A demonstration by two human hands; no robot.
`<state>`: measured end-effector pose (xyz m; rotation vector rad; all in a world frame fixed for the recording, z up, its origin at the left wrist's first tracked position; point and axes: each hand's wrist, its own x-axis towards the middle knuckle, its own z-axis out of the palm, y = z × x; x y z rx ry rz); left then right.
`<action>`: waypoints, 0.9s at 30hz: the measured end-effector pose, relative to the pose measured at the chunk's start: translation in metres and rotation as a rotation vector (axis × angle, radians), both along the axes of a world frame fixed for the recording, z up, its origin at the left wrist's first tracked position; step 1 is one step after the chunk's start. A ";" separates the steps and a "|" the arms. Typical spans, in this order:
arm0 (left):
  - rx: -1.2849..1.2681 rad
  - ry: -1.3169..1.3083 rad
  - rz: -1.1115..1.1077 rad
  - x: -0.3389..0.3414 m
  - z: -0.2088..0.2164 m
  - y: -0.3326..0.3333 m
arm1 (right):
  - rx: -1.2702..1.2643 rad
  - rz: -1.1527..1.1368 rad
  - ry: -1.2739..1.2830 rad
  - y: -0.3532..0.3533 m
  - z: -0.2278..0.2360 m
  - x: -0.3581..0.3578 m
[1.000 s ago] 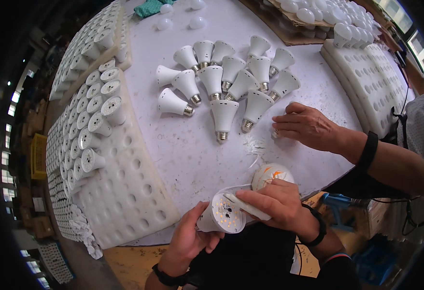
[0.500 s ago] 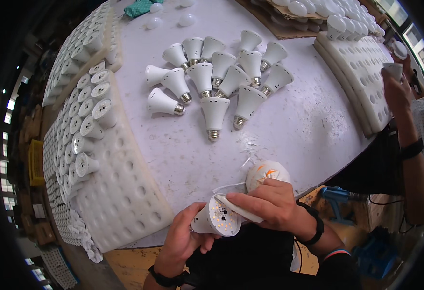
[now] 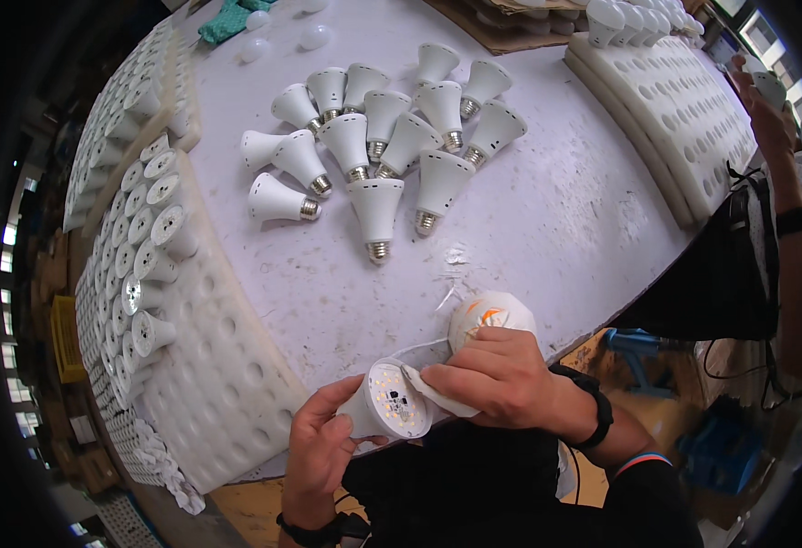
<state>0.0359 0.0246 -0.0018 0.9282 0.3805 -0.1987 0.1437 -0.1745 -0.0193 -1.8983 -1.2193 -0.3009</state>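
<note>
My left hand [image 3: 323,447] is closed around a white LED bulb housing [image 3: 355,416], tilted so its wide open end faces up and right. Inside that end lies a round circuit board [image 3: 401,402] with small yellow LEDs and dark chips. My right hand [image 3: 501,379] grips a soft, rounded white bag [image 3: 492,315] with orange marks, which bulges out beyond the fingers. Below the fingers a white tapered piece [image 3: 442,395] reaches the housing's rim; it looks like part of the bag, but my hand hides the join. A thin white strand runs from the bag toward the housing.
Several bulb housings [image 3: 374,210] lie grouped on the white table [image 3: 565,228]. At left, a holed foam tray [image 3: 227,365] holds more housings upright. Another foam tray [image 3: 666,110] stands at right, near a co-worker's arm [image 3: 789,201]. White domes [image 3: 314,36] and green cloth [image 3: 223,23] lie far left.
The table's contents have shifted left and slightly up in the picture. My hands and the housing appear farther left, with the white tapered piece still at its rim. The co-worker's hand is higher.
</note>
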 end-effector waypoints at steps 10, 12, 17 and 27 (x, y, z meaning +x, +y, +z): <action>0.071 -0.038 0.062 -0.001 0.000 0.003 | -0.024 0.045 0.038 0.000 -0.001 0.000; 0.092 -0.074 0.069 0.000 -0.001 0.004 | -0.034 0.056 0.045 0.000 -0.001 -0.001; 0.148 -0.186 0.134 -0.001 -0.004 0.005 | -0.030 0.096 0.089 0.001 0.002 0.000; 0.272 -0.439 0.107 0.007 -0.011 0.004 | -0.086 0.079 0.286 -0.001 0.009 -0.001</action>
